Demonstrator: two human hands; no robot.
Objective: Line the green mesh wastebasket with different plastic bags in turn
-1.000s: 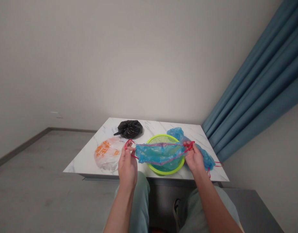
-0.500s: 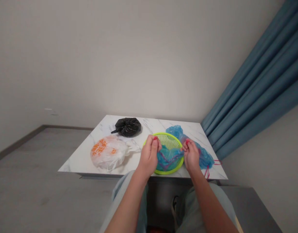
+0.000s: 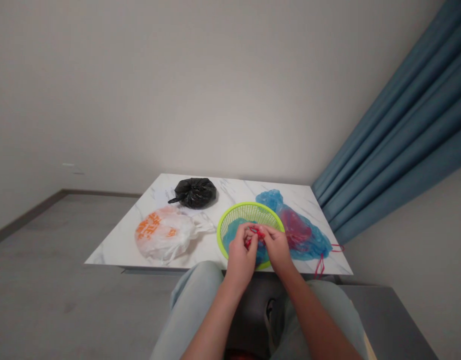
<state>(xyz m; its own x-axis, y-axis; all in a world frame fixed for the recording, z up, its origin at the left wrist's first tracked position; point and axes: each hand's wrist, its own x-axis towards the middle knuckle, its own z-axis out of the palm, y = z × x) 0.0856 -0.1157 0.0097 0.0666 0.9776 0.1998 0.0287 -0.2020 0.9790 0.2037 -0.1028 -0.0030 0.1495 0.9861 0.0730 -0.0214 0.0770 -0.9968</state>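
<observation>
A blue plastic bag [image 3: 231, 231] with red drawstrings [image 3: 256, 231] lies in a lime-green mesh basket [image 3: 230, 213] near the table's front edge. My left hand [image 3: 243, 250] and my right hand [image 3: 276, 246] meet above the basket, fingers closed on the red drawstrings. Both hands cover part of the bag and the basket's front. Just right of the basket rests another blue bag [image 3: 316, 240], a red thing showing through it and its red strings trailing over the table edge.
On the left of the marbled white table [image 3: 114, 250] lies a white plastic bag [image 3: 166, 237] with orange print. Behind it sits a knotted black bag [image 3: 196, 193]. A blue curtain [image 3: 395, 130] hangs at the right, and a wall stands behind the table.
My hands were apart, pulling the drawstrings out to either side. They have come together over the basket, with the strings gathered between the fingers.
</observation>
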